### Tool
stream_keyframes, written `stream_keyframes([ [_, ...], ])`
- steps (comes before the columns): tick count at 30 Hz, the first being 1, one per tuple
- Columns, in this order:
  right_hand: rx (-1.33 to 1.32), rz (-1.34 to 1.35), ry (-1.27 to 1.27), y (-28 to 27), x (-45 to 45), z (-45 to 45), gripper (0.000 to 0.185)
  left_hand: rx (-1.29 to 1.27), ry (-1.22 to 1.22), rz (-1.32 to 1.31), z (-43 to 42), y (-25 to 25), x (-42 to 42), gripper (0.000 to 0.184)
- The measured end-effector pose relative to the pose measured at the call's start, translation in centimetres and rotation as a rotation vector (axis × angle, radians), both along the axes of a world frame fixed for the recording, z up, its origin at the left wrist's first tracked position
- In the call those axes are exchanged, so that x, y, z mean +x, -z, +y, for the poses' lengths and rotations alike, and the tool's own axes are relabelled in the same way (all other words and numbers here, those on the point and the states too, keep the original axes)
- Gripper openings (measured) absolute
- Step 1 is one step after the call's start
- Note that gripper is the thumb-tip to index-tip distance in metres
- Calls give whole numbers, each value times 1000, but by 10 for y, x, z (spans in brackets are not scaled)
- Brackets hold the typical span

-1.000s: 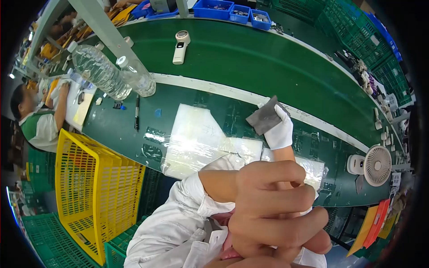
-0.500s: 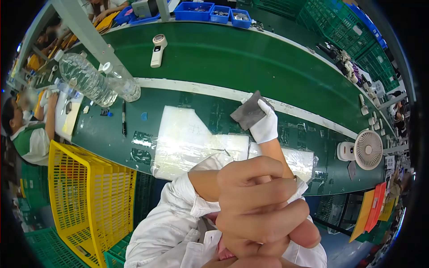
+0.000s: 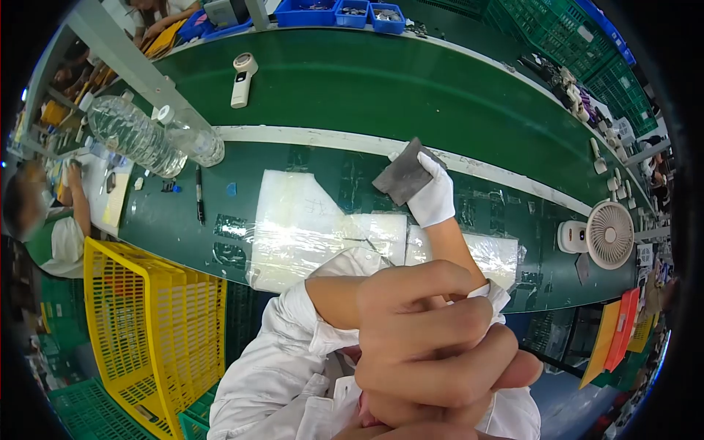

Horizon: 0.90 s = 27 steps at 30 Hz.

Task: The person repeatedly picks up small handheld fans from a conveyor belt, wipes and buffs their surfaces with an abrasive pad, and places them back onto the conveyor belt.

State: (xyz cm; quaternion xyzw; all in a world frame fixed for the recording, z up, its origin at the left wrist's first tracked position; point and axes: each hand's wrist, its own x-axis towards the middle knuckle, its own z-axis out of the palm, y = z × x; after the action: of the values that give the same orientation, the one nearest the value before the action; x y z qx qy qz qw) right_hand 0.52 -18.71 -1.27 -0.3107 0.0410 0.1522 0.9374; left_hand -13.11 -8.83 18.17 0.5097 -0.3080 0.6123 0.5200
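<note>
Very close to the camera, my bare left hand (image 3: 436, 341) is curled, its fingers bent together. Whatever those fingers hold, if anything, is hidden. Farther out over the bench, my right hand (image 3: 433, 194) wears a white glove and grips a dark grey, roughly square cloth-like piece (image 3: 405, 180) by its right side. A small pale bit shows behind the piece's upper left edge. Below my hands, white foam sheets (image 3: 293, 227) covered in clear tape lie on the green bench (image 3: 169, 235).
Two clear bottles (image 3: 132, 136) and a pen (image 3: 199, 194) are at the left. A handheld fan (image 3: 242, 81) lies on the green belt (image 3: 330, 81); a round white fan (image 3: 610, 235) is at right. A yellow crate (image 3: 158, 323) stands lower left, near a seated person (image 3: 62, 227).
The whole view has shifted slightly. My left hand's fingers have moved a little to the right. The right hand still grips the grey piece.
</note>
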Motion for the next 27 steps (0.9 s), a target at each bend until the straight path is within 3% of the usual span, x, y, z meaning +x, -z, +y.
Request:
stream_keyframes([
  [4, -6, -14, -38, 2, 1, 0, 41, 54, -60, -144, 2, 0, 18, 22],
  [10, 2, 45, -4, -10, -6, 2, 37, -114, 96, -3, -12, -3, -2, 36],
  [15, -62, 9, 6, -11, -5, 5, 38, 122, -35, -55, 2, -1, 5, 28],
  [20, -61, -54, -44, 2, -1, 1, 37, -14, 107, 63, -7, -2, -8, 37],
  [27, -80, -19, -1, -5, -1, 5, 38, -49, 96, 89, -7, -6, -10, 41],
])
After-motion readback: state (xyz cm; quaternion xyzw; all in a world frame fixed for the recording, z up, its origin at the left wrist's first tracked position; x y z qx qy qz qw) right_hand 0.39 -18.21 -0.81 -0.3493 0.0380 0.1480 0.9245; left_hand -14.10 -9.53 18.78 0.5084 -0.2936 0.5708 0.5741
